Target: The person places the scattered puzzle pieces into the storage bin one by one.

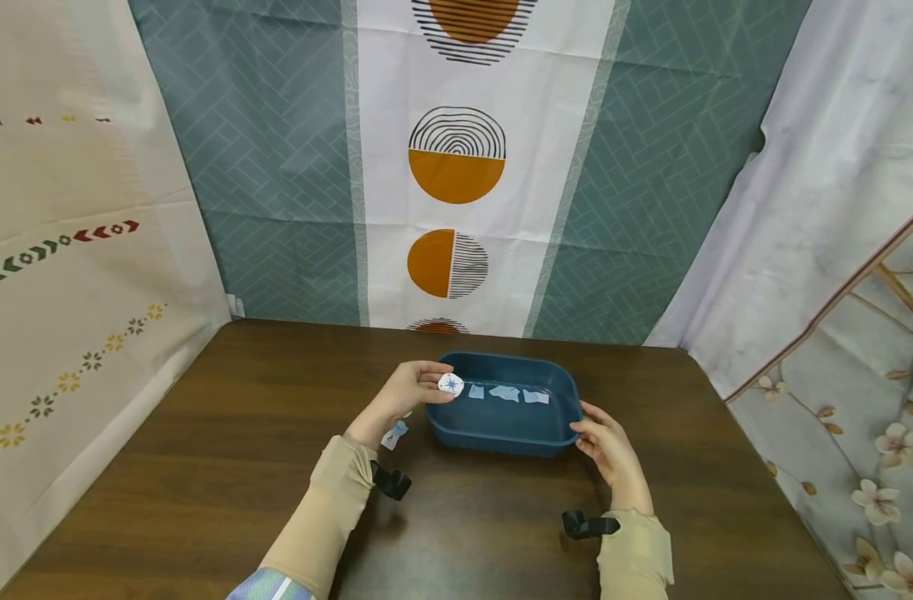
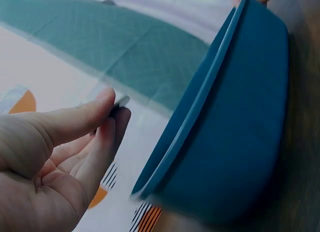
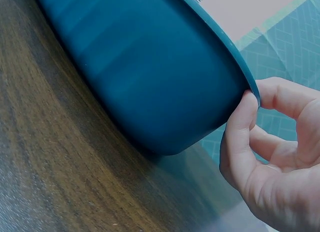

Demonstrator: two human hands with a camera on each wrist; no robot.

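Observation:
My left hand (image 1: 413,390) pinches a small white round piece with a blue compass star (image 1: 451,384) between thumb and fingers. It holds the piece over the left end of a dark blue plastic tub (image 1: 494,440). In the left wrist view the piece shows edge-on, as a thin dark disc (image 2: 120,104), beside the tub's rim. At the tub's right end my right hand (image 1: 609,446) pinches the rim, thumb and fingers on either side of it. Inside the tub lie three pale blue cutouts, a small one (image 1: 476,392), a wider one (image 1: 504,393) and another (image 1: 535,397), in a row.
More small pale blue and white cutouts (image 1: 393,435) lie on the brown wooden table (image 1: 471,517) left of the tub, partly hidden by my left wrist. A patterned cloth (image 1: 298,167) hangs behind the table, with further cloths along both sides.

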